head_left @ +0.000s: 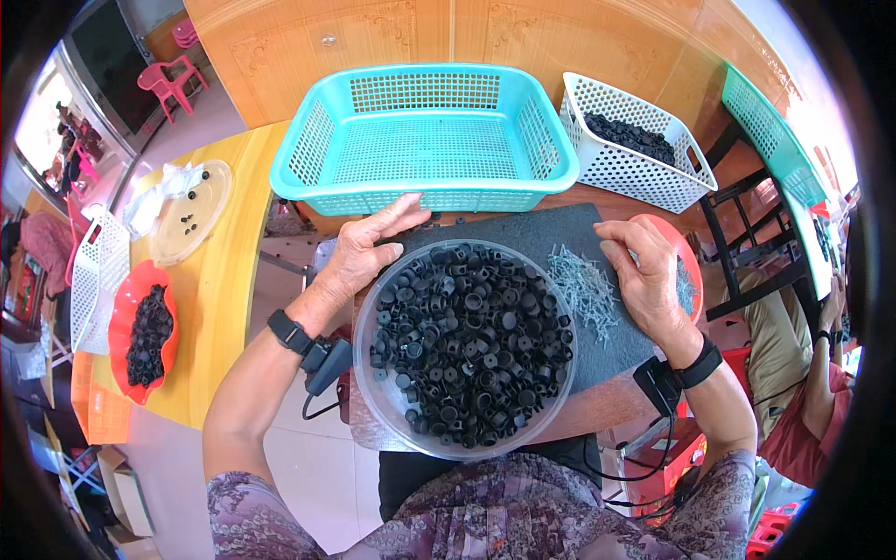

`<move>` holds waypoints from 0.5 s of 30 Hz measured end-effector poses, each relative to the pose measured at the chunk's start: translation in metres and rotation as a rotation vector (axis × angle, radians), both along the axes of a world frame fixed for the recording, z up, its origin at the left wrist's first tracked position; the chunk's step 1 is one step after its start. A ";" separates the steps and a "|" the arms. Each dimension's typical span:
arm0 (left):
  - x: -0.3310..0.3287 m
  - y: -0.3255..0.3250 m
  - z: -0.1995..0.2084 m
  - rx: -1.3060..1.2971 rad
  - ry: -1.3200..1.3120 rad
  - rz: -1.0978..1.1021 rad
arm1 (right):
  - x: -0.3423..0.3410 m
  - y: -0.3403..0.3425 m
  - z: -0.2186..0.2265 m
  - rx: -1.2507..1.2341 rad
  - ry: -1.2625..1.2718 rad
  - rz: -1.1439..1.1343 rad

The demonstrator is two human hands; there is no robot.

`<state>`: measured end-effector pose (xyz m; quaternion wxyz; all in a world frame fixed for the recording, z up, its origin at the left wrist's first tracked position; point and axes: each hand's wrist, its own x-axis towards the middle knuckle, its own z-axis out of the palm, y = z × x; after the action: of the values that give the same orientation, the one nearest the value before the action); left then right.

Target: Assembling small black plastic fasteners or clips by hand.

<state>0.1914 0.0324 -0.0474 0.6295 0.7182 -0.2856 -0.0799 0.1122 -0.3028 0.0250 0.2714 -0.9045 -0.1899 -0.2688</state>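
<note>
Has the left hand [359,252] beside the upper left rim of a round clear tub [392,403], with thumb and fingers wide apart and fingertips close to the front edge of a teal basket [504,199]; cannot tell whether touching either. Has the right hand [647,273] above the right part of a dark mat [560,224], just beside a loose heap of thin silvery screws [583,285], with fingers curled close to the thumb; cannot tell whether pinching anything. Shows black plastic parts [467,355] heaped in the tub, between the two forearms and right in front of the torso. Wears a dark wrist strap [700,364] on each arm, plus a patterned top [504,504]. Partly under the right forearm and hand, a red dish [670,233] with more screws in it. Beneath the mat, a brown desk [597,408]. Right of the teal basket, a white perforated basket [611,168] with small black pieces [635,138] inside. Off to the left, a yellow desk [219,308] bearing a red scalloped bowl [121,327] of black pieces, a second white basket [96,280] and an oval clear lid [173,245] with a few black bits on top. At the far right, another person's red sleeve [831,411].
</note>
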 end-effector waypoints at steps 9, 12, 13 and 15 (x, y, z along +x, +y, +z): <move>-0.012 0.014 0.005 0.005 0.047 0.168 | -0.016 -0.012 -0.004 -0.053 -0.080 -0.001; -0.029 0.033 0.028 -0.009 0.027 0.372 | -0.042 0.001 0.020 0.037 -0.017 0.057; -0.034 0.043 0.031 0.011 -0.009 0.396 | -0.050 0.005 0.025 0.014 -0.038 0.128; -0.057 0.052 0.038 0.049 -0.014 0.440 | -0.076 0.018 0.042 0.004 0.036 0.317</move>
<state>0.1343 0.0842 -0.0098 0.6122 0.7787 -0.1243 0.0577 0.0360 -0.2847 0.0667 0.3158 -0.8672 -0.3249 -0.2068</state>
